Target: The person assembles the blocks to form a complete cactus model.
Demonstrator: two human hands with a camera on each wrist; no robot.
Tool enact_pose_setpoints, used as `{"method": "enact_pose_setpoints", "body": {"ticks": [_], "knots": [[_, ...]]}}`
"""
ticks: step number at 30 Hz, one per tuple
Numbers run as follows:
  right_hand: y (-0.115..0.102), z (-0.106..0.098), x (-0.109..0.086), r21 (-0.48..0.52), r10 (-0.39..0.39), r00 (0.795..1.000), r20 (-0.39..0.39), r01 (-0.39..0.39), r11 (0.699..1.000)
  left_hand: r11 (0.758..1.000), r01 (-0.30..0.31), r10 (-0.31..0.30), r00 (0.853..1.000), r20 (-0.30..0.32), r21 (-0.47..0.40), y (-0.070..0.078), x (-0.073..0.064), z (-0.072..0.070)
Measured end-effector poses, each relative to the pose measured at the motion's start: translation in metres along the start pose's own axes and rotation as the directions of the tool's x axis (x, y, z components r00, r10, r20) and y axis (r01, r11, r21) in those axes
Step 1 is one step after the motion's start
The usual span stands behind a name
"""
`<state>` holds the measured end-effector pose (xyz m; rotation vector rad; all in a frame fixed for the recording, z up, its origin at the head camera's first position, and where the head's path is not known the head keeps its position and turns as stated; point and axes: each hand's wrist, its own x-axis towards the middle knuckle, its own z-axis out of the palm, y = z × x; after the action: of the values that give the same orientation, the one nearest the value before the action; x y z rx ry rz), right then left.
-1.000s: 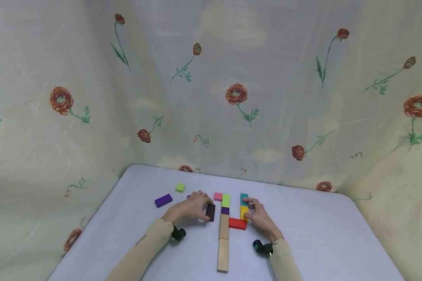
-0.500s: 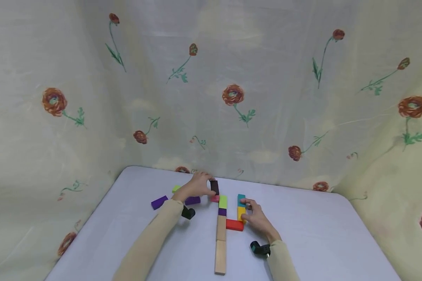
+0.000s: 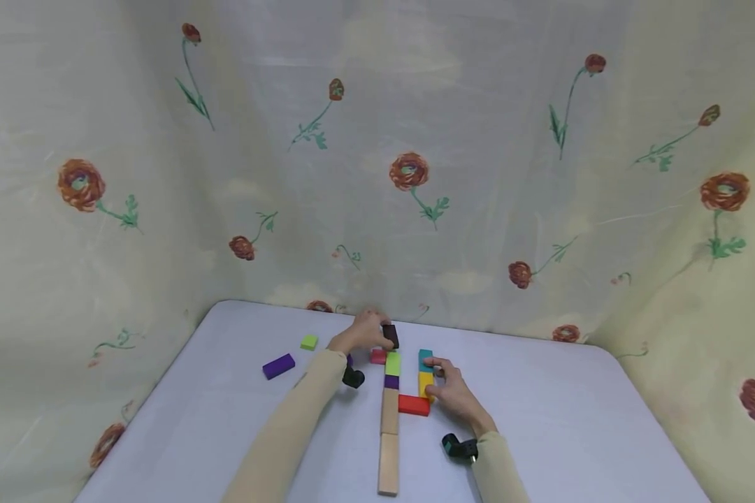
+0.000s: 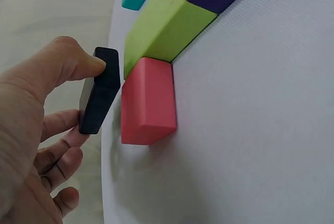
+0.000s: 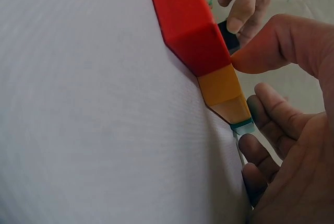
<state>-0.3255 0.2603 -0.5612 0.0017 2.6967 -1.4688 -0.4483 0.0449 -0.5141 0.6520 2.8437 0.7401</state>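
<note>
My left hand pinches a black block between thumb and fingers, above the far end of a lime-green block. In the left wrist view the black block is raised, near a pink block that abuts the lime one. My right hand lies around a teal block and a yellow block, thumb at the yellow one and fingertips at the teal one. A red block meets the yellow one's near end. Below the lime block run a small purple block and two wooden blocks.
A purple block and a small lime block lie loose at the left of the white table. Another purple block is mostly hidden by the left wrist. A flowered curtain stands behind the table.
My left hand has carried the black block from beside the row to its far end, moving it away and then rightward. The right hand keeps its place at the yellow and teal blocks.
</note>
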Motion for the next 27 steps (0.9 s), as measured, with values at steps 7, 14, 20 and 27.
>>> {"method": "enact_pose_setpoints", "body": {"ticks": [7,14,20,27], "knots": [[-0.001,0.001,0.000,-0.005,0.007,1.000,0.008,-0.007,1.000,0.999,0.028,-0.026,0.999,0.047,-0.040,-0.003,0.003,0.007],[-0.001,0.002,0.001,-0.005,0.041,0.999,0.012,-0.041,0.999,0.994,0.011,-0.004,0.998,0.063,-0.112,-0.003,0.003,0.006],[-0.004,-0.001,0.000,0.000,0.025,1.000,0.007,-0.025,1.000,0.997,-0.021,0.025,0.998,0.054,-0.075,-0.004,0.005,0.009],[-0.004,-0.002,-0.002,0.007,0.033,0.999,0.006,-0.033,0.999,0.997,-0.027,0.033,0.996,0.084,-0.069,-0.003,0.004,0.013]]}}
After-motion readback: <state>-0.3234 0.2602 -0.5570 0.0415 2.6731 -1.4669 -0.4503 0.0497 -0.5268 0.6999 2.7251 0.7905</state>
